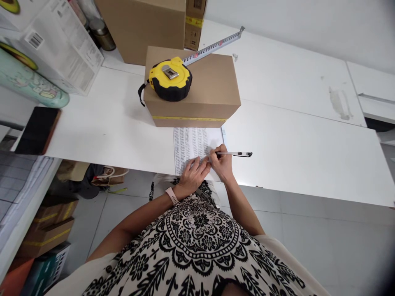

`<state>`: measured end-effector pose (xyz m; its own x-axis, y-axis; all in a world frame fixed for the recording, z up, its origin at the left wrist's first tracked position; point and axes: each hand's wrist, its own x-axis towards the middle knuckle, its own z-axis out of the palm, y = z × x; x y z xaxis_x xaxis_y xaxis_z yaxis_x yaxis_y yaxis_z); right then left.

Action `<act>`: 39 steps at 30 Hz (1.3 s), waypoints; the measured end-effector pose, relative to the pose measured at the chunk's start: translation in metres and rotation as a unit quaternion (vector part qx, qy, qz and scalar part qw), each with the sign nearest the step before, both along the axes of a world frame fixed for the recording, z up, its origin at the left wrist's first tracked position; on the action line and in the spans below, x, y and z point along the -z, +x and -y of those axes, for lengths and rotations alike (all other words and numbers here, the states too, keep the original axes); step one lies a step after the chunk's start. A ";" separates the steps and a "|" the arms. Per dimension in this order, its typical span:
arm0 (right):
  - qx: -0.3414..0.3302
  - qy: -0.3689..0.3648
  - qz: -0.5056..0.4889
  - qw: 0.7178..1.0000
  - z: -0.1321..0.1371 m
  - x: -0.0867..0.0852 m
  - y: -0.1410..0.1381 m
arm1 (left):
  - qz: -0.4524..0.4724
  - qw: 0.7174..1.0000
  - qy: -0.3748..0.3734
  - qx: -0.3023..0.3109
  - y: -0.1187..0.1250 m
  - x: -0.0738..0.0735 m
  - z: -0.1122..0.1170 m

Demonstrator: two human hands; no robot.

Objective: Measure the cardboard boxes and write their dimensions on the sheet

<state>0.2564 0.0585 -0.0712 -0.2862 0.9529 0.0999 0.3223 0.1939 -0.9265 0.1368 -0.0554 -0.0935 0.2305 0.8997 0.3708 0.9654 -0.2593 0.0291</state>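
Observation:
My right hand (222,163) is closed around a pen (236,154), its tip end down by the paper and its black cap end pointing right. Flat on the paper (187,144), fingers stretched out, lies my left hand (194,174). Columns of small handwriting cover much of this white sheet, whose far part is hidden by a cardboard box (212,82). On top of the box rests a yellow and black tape measure (171,78), with its metal blade (216,46) drawn out toward the upper right.
A larger cardboard box (148,28) stands behind. At the left are white printed cartons (58,45), a glass jar (103,35), a mint-green bottle (33,80) and a dark phone (38,129). The white table's (308,152) front edge runs close to my body.

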 end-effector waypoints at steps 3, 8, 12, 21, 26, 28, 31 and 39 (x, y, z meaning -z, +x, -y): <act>0.000 -0.003 0.001 1.000 0.000 0.000 0.000 | 0.009 1.000 -0.001 -0.001 0.000 0.000 0.000; -0.004 0.001 0.002 1.000 0.000 0.001 0.001 | 0.022 1.000 -0.012 0.003 0.001 0.001 0.000; -0.002 -0.001 0.001 1.000 0.000 0.001 0.001 | 0.026 0.999 -0.025 0.002 0.000 0.001 0.000; 0.012 0.006 -0.007 1.000 0.000 0.003 0.001 | 0.029 0.999 -0.024 0.001 0.000 0.000 0.000; 0.064 0.052 -0.011 0.997 -0.001 0.004 0.003 | 0.018 1.000 -0.021 0.001 0.000 0.001 0.000; 0.077 0.085 0.012 0.993 -0.003 0.004 0.003 | 0.013 1.000 -0.028 0.001 0.000 0.000 0.000; 0.103 0.142 0.084 0.981 -0.004 0.004 0.003 | 0.025 0.998 -0.053 0.010 0.000 -0.003 0.000; 0.077 0.170 0.304 0.934 -0.002 0.004 -0.002 | 0.278 0.960 -0.029 0.010 -0.046 -0.081 -0.005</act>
